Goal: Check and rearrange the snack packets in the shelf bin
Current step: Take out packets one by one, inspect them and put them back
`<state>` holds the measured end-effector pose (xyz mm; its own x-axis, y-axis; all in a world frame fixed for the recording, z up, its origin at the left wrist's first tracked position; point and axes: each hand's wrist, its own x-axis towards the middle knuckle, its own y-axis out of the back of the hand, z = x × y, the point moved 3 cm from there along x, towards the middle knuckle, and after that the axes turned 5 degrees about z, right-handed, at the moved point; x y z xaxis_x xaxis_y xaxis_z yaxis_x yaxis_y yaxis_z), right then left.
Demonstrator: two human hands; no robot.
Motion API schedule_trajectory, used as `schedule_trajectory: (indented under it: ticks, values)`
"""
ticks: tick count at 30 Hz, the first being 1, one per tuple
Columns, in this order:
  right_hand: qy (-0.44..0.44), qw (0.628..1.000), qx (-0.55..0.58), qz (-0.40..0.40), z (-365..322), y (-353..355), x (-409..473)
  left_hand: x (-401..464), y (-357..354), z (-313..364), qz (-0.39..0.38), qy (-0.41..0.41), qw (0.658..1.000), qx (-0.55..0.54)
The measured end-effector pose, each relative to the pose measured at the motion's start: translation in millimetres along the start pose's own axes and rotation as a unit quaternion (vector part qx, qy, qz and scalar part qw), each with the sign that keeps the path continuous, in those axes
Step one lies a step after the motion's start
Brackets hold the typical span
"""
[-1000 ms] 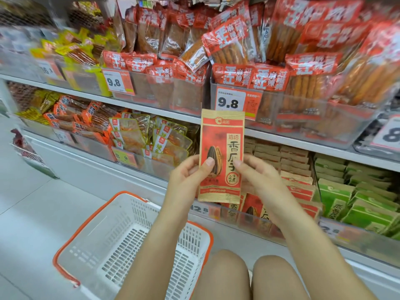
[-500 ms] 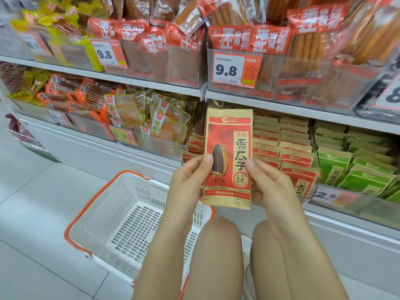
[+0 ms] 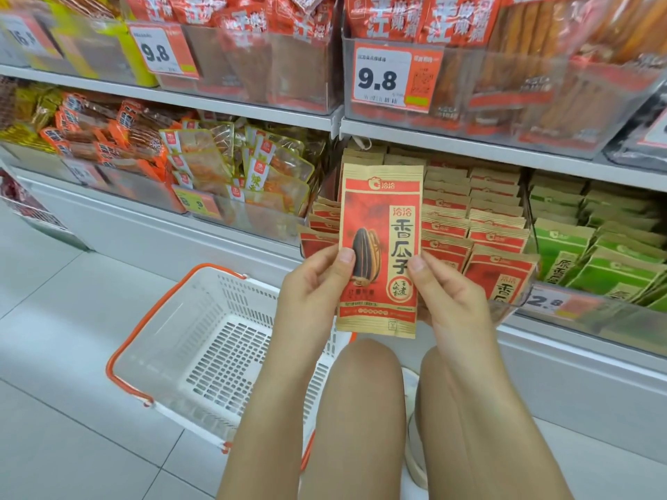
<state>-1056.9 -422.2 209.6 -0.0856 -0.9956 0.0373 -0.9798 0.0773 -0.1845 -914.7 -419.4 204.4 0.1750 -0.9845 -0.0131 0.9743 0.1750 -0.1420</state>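
A red and tan sunflower seed packet (image 3: 380, 225) stands upright in front of the lower shelf, its printed face towards me. My left hand (image 3: 310, 297) pinches its left edge with the thumb on the front. My right hand (image 3: 451, 301) pinches its right edge the same way. Behind the packet, the clear shelf bin (image 3: 519, 301) holds rows of the same red packets (image 3: 480, 232), standing on edge.
Green packets (image 3: 599, 258) fill the bin to the right, and orange snack packs (image 3: 238, 167) the bin to the left. The upper shelf (image 3: 469, 146) carries bins with 9.8 price tags. A white basket with orange handles (image 3: 202, 348) sits on the floor beside my knees.
The view has tilted downward, so the shelves sit higher in frame and the basket shows more fully. Both hands still hold the packet upright between them, slightly nearer the bin's row.
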Motion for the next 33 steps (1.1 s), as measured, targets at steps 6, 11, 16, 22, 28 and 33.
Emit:
schedule_trajectory:
  ticks: [6, 11, 16, 22, 28, 33]
  values:
    - [0.001, 0.999, 0.014, 0.043, 7, -2, 2, 2, 5, -10, 0.082, -0.087, 0.982, 0.146]
    - [-0.013, 0.999, 0.012, 0.043, 11, -6, 4, 1, -2, -12, 0.039, -0.050, 0.987, 0.146]
    - [-0.047, 0.999, -0.013, 0.011, 11, -6, 6, 3, -10, -13, -0.072, -0.006, 0.989, 0.129]
    - [-0.055, 0.998, -0.042, -0.005, 4, -9, 21, 10, -4, -17, -0.083, 0.023, 0.994, 0.073]
    - [-0.007, 0.996, -0.083, 0.013, -23, -22, 55, 15, 3, -14, -0.073, 0.032, 0.996, 0.049]
    - [0.018, 0.995, -0.101, 0.000, -29, -32, 62, 15, 7, -10, -0.070, 0.020, 0.996, 0.050]
